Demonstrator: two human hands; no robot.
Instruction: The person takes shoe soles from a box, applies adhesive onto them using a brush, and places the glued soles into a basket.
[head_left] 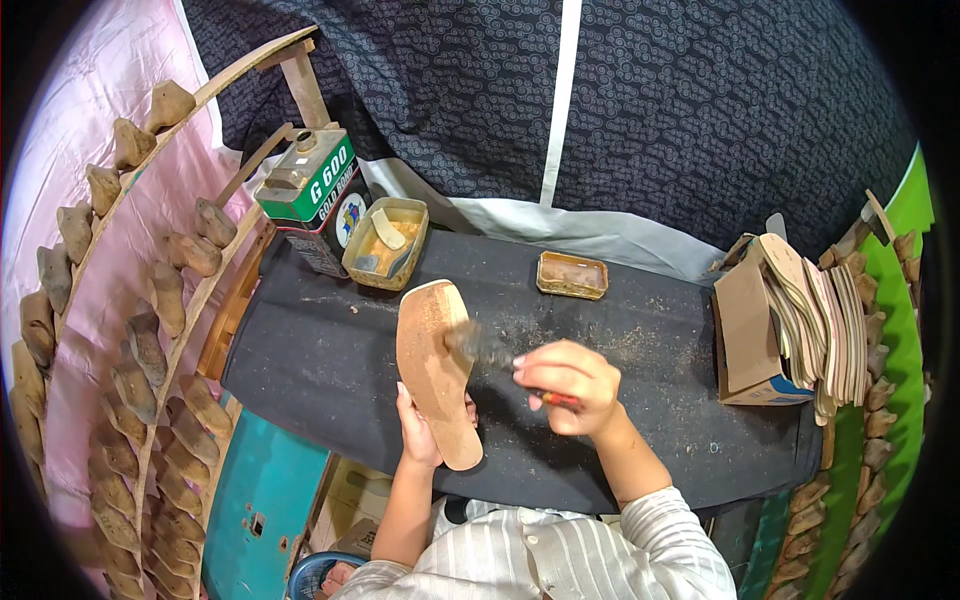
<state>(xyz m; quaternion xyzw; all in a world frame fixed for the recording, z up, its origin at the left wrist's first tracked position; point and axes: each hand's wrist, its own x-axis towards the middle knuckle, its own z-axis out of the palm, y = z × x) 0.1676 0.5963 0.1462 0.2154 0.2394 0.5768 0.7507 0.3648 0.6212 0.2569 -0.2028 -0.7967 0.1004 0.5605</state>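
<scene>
Shoe lasts (150, 330) racked at 9 o'clock. Glue can (315, 195) and open glue tin (385, 243) at 11. Left hand (420, 428) grips tan sole (435, 370) at centre. Right hand (572, 385) clamps brush (490, 350), bristles touching sole. Stacked soles (815, 315) at 3.

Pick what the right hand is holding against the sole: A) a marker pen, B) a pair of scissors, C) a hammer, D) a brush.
D: the right hand grips a red-handled brush whose dark bristles blur against the tan shoe sole held by the left hand.
</scene>
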